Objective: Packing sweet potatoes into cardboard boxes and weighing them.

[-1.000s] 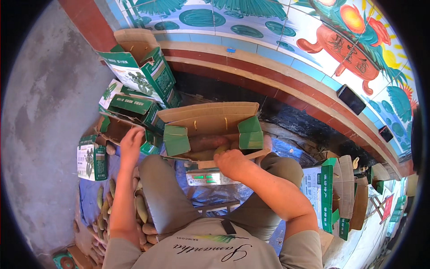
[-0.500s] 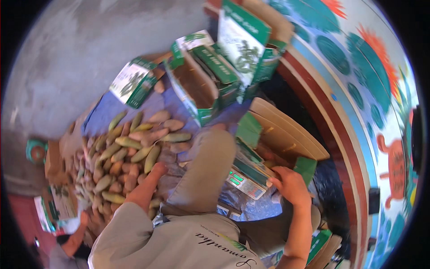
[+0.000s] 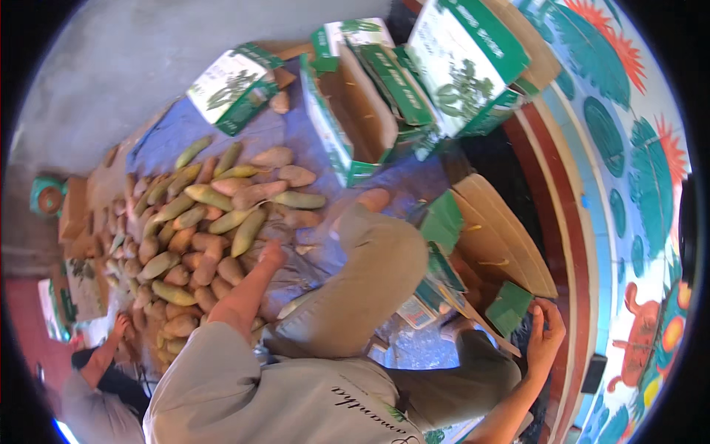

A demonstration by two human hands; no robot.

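Note:
My left hand [image 3: 271, 257] reaches to the right edge of a pile of long green and pinkish-brown vegetables or fruits [image 3: 209, 196]; its fingers are blurred, and I cannot tell whether they hold anything. On my right, my right hand [image 3: 546, 325] is beside an open cardboard box [image 3: 505, 233], near its green end flap [image 3: 509, 308]. Its fingers are loosely bent and apart, with nothing seen in them. The box's inside shows only partly. A scale [image 3: 416, 311] peeks out by the box's near side, mostly hidden by my knee [image 3: 392, 251].
Ahead stand an open green-and-white carton [image 3: 355, 111] and a taller carton [image 3: 466, 66]. A smaller carton [image 3: 233, 85] rests on the blue sheet [image 3: 170, 140]. Another person's arm [image 3: 111, 344] reaches toward the pile at lower left. A painted wall [image 3: 614, 140] runs along the right.
My right hand has moved off the box's near side, outward to its right-hand flap. My knee now covers most of the scale, and the view has shifted.

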